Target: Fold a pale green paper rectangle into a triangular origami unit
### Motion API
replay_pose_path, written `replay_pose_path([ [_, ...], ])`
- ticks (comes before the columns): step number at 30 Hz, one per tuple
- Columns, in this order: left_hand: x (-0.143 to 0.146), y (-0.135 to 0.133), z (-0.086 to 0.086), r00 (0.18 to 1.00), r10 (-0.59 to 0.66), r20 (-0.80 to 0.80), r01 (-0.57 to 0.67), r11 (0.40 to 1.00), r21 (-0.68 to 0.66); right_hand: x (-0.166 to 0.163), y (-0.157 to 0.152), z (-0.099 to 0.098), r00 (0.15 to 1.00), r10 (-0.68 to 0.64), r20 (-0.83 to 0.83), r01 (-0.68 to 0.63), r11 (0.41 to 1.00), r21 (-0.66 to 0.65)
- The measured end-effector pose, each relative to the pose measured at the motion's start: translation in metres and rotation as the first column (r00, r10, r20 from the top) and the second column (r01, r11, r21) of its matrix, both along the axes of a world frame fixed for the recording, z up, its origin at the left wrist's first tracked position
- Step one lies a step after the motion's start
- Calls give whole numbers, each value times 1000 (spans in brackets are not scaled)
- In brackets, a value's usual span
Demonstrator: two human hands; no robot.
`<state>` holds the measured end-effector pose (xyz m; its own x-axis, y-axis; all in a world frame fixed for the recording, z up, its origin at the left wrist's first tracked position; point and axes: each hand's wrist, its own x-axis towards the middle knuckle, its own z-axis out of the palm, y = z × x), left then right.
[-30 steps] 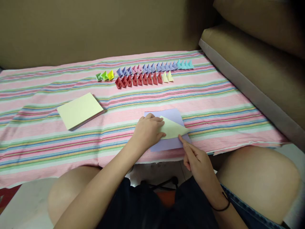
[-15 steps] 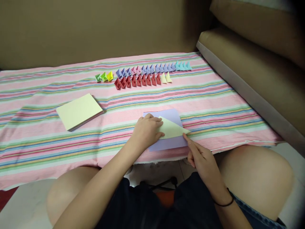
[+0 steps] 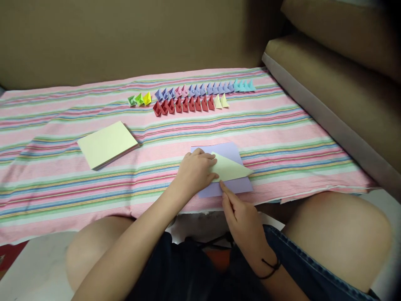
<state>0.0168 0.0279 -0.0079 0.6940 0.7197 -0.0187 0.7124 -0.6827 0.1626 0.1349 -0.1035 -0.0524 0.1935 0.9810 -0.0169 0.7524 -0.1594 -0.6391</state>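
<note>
Presently, head view: your left hand, thumb and fingers parted, presses the folded pale-yellow paper beneath it, atop lilac paper. Your right hand points its index at the near edge, beside that thumb; curled fingers' grip, cannot tell.

Left grip rests palm down, thumb splayed; right grip points its index finger forward.

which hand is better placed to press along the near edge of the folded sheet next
Probably the right hand: its index fingertip is at that edge of the folded sheet. The left hand lies over the sheet's left end, seemingly steadying it on the purple paper.
</note>
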Motion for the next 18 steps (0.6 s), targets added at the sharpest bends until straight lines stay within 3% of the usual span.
replay_pose_path([
  [3,0,0,0,1000,-1,3,1,1000,-5,3,4,5,994,-1,111,-15,989,145],
  [7,0,0,0,1000,0,9,0,1000,-6,11,22,12,994,-42,101,-1,921,390],
  [12,0,1,-1,1000,-4,10,4,1000,-7,12,44,4,996,33,-81,-2,936,351],
  [18,-1,0,-1,1000,1,15,0,1000,-28,11,44,-4,991,24,-131,20,945,327],
])
